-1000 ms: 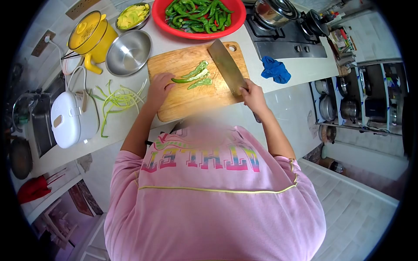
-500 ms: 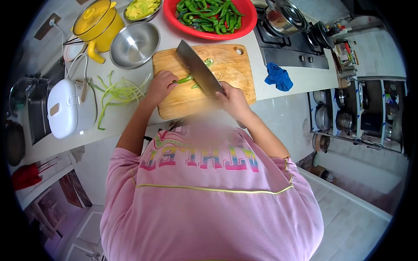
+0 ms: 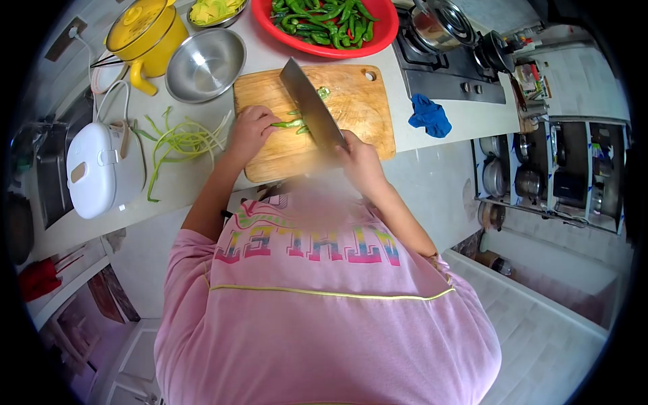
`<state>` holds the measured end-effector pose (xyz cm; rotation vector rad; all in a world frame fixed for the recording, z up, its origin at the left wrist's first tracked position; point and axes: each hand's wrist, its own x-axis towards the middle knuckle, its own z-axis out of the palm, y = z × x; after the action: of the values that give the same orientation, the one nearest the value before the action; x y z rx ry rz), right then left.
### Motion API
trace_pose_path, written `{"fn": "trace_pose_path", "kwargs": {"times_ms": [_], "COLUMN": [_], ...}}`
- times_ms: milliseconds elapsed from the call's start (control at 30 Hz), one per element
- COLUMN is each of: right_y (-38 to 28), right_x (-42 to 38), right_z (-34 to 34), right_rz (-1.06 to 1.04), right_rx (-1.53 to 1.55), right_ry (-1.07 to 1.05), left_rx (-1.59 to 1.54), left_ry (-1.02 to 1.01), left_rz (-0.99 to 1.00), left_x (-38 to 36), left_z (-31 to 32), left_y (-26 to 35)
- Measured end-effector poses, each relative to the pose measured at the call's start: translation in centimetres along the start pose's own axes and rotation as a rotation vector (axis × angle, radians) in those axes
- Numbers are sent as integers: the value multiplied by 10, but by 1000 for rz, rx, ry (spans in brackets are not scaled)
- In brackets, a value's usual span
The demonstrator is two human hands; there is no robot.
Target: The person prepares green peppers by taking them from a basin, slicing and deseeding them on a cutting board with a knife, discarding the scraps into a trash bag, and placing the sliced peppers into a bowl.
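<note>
Seen from above, a person in a pink shirt (image 3: 324, 331) stands at a kitchen counter (image 3: 398, 128), both arms reaching forward to a wooden board (image 3: 368, 115). The right hand (image 3: 362, 163) holds a broad knife (image 3: 312, 104), its fingers clamped around the handle, which they mostly hide. The blade slants across the board, its far end toward the upper left, and cuts off the view of what lies beneath it. The left hand (image 3: 252, 129) rests at the board's left edge, fingers curled and close together, their tips at the left end of a slim green pepper (image 3: 290, 123); whether they pinch it or only press on it, I cannot tell. The pepper lies near the middle of the board, running to the blade, with small green pieces (image 3: 324, 92) on the blade's far side. Behind the board sits a red basin (image 3: 317, 49) filled with whole green peppers (image 3: 331, 21). To its left are a shiny steel bowl (image 3: 206, 67), a dish of yellow-green slices (image 3: 214, 9) and a yellow pot (image 3: 156, 47). Pale green strips (image 3: 179, 142) lie in a tangle left of the left hand, just beside a white appliance (image 3: 101, 175). Right of the board, a crumpled blue cloth (image 3: 430, 116) lies near the stove (image 3: 449, 82), which bears a lidded steel pot (image 3: 437, 32).
</note>
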<state>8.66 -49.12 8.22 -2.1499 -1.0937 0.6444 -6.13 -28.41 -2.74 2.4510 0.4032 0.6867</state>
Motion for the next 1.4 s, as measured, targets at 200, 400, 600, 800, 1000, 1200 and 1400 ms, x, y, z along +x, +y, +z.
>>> {"fn": "trace_pose_path", "kwargs": {"times_ms": [200,400,600,800,1000,1200,1400], "right_y": [-1,-3,-27,-23,-24,-26,-23], "right_x": [-4,3,18,28,11,10,10], "right_z": [3,1,-33,-40,-21,-13,-4], "right_rz": [0,-57,-190,-242,-140,-98,-133], "right_rx": [-28,-27,-83,-248,-287,-457,-557], "right_ry": [-21,-54,-16,-206,-245,-334,-361], "left_rx": [167,148,179,143,149,196,198], "left_ry": [7,88,79,39,56,107,89], "left_rz": [101,153,234,218,232,255,236], "left_x": [-6,-18,-14,-9,-10,-10,-11], "left_z": [2,2,-2,2,3,13,15], "left_y": [-2,10,12,15,16,13,10]}}
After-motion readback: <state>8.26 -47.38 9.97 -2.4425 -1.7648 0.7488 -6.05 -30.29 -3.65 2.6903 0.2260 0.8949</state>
